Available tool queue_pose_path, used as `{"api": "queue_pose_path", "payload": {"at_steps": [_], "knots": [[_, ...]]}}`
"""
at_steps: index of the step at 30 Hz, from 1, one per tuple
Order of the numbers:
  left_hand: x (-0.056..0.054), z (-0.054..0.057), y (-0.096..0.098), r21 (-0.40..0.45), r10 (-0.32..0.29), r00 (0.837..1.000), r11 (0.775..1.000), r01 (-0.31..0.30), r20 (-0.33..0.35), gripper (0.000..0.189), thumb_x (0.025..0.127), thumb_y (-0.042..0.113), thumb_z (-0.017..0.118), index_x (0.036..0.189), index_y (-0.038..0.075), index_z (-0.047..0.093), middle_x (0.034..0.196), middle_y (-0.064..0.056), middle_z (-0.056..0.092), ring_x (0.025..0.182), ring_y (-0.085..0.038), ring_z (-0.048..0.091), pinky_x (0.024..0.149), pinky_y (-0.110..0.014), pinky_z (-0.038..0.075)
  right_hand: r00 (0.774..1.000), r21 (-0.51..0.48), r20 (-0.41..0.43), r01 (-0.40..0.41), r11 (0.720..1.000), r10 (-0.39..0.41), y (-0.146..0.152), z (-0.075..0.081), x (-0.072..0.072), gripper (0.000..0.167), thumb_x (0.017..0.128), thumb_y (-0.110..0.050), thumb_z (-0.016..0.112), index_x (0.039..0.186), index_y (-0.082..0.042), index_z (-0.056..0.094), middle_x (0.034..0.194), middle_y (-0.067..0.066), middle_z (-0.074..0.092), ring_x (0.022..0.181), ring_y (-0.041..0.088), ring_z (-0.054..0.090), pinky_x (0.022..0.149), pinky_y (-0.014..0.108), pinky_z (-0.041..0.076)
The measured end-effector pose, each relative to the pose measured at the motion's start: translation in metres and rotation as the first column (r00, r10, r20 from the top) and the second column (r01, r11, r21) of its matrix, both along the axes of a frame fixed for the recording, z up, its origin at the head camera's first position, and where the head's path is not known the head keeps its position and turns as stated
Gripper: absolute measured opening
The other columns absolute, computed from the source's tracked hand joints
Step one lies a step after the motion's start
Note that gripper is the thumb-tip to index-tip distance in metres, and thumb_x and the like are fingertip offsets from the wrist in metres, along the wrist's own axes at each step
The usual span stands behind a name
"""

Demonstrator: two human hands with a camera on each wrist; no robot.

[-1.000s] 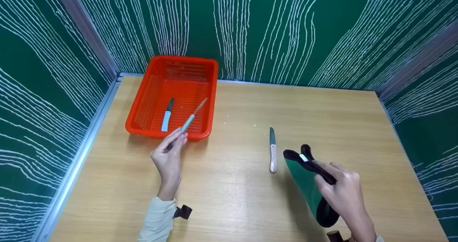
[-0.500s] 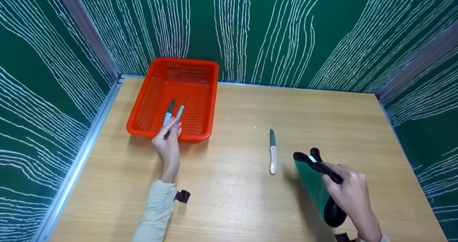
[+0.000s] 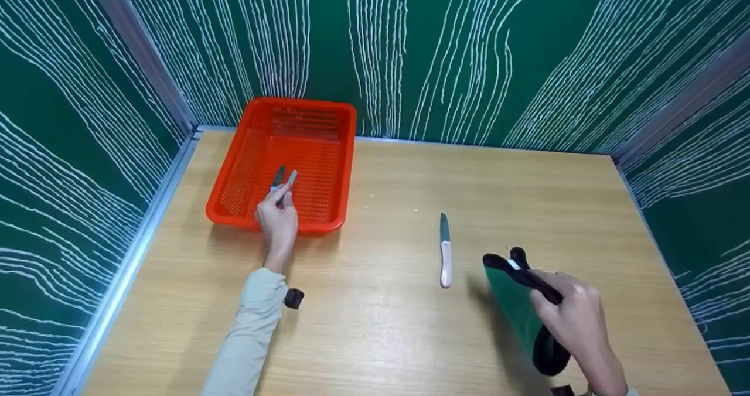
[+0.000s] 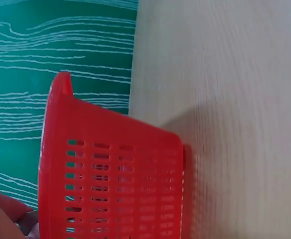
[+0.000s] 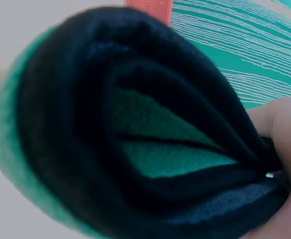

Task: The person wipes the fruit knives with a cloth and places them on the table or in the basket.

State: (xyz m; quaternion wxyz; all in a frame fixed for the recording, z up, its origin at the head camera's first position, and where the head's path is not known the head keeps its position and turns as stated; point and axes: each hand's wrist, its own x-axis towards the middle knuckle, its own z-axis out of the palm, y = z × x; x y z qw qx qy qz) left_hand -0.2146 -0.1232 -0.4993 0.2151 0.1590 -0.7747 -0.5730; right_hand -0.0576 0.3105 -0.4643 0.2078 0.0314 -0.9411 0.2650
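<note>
My left hand (image 3: 278, 223) reaches over the near rim of the red basket (image 3: 348, 179) and pinches a knife by its pale green handle (image 3: 292, 177); its blade is hardly visible. Beneath the fingers lies a second knife (image 3: 278, 176) with a light blue handle, mostly covered by the hand. My right hand (image 3: 571, 314) grips a folded green fabric piece (image 3: 512, 305) with thick black edging and a small white tag. In the right wrist view this black edging (image 5: 61, 124) curls into a loop around green felt-like cloth. Between the hands, a pink-handled knife (image 3: 446, 258) lies on the table.
A wooden table (image 3: 375, 325) carries everything. Green walls (image 3: 433, 50) with white wavy lines rise behind and at both sides, the basket standing close to the back one. Some tiny white specks (image 3: 416, 210) dot the tabletop.
My left hand has moved farther into the basket with the green-handled knife, drawing near the blue-handled one. The right hand has shifted slightly right with the green fabric.
</note>
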Motion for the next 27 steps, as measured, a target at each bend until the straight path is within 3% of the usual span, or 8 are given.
{"api": "queue_pose_path", "payload": {"at_steps": [4,8,12,15,20,27], "knots": [[-0.013,-0.002,-0.002,-0.118,-0.028,0.999,0.993,0.032,0.039,0.025,0.093,0.002,0.055,0.116,-0.002,0.065,0.123,-0.017,0.06,0.116,-0.031,0.052,0.104,-0.039,0.039,1.0,0.006,-0.003,0.003,1.0,-0.003,0.0,-0.001,0.001,0.024,0.071,0.003,0.065,0.091,-0.004,0.075,0.062,0.0,0.054,0.045,0.009,0.037,0.037,0.02,0.028],[-0.021,-0.005,-0.005,-0.216,-0.083,0.994,0.972,0.097,0.074,0.027,0.093,-0.001,0.054,0.117,-0.005,0.063,0.126,-0.021,0.056,0.117,-0.033,0.053,0.102,-0.041,0.042,1.0,0.014,-0.007,0.0,1.0,0.0,0.0,-0.003,0.002,0.024,0.07,0.003,0.065,0.092,-0.003,0.075,0.063,0.001,0.055,0.046,0.008,0.037,0.038,0.021,0.028],[-0.026,-0.005,-0.006,-0.311,-0.125,0.981,0.936,0.166,0.149,0.029,0.091,-0.003,0.054,0.119,-0.003,0.063,0.121,-0.019,0.059,0.107,-0.031,0.058,0.091,-0.042,0.05,1.0,0.015,0.013,0.002,1.0,-0.002,-0.001,-0.006,0.004,0.025,0.071,0.003,0.066,0.093,-0.003,0.075,0.062,0.0,0.052,0.046,0.009,0.037,0.038,0.021,0.029],[-0.028,-0.005,-0.006,-0.375,-0.121,0.973,0.908,0.189,0.196,0.027,0.089,-0.003,0.056,0.113,0.0,0.067,0.111,-0.015,0.066,0.097,-0.028,0.063,0.079,-0.041,0.054,0.999,0.011,0.035,0.006,1.0,-0.006,-0.002,-0.011,0.006,0.025,0.071,0.003,0.066,0.093,-0.004,0.075,0.063,0.0,0.052,0.046,0.009,0.037,0.038,0.021,0.029],[-0.029,-0.004,-0.005,-0.421,-0.093,0.958,0.884,0.204,0.27,0.021,0.086,-0.002,0.058,0.102,0.002,0.07,0.093,-0.011,0.068,0.08,-0.027,0.065,0.063,-0.041,0.054,0.999,0.003,0.037,-0.005,1.0,0.005,-0.005,-0.018,0.009,0.027,0.07,0.003,0.066,0.093,-0.005,0.075,0.063,-0.003,0.053,0.046,0.006,0.037,0.037,0.021,0.028],[-0.033,-0.005,-0.005,-0.462,-0.094,0.93,0.847,0.263,0.356,0.008,0.085,0.0,0.063,0.092,-0.001,0.067,0.083,-0.014,0.062,0.071,-0.028,0.06,0.062,-0.04,0.052,1.0,-0.004,0.02,-0.007,1.0,0.007,-0.008,-0.021,0.01,0.028,0.069,0.003,0.067,0.093,-0.007,0.076,0.064,-0.003,0.054,0.047,0.005,0.037,0.038,0.021,0.028]]}}
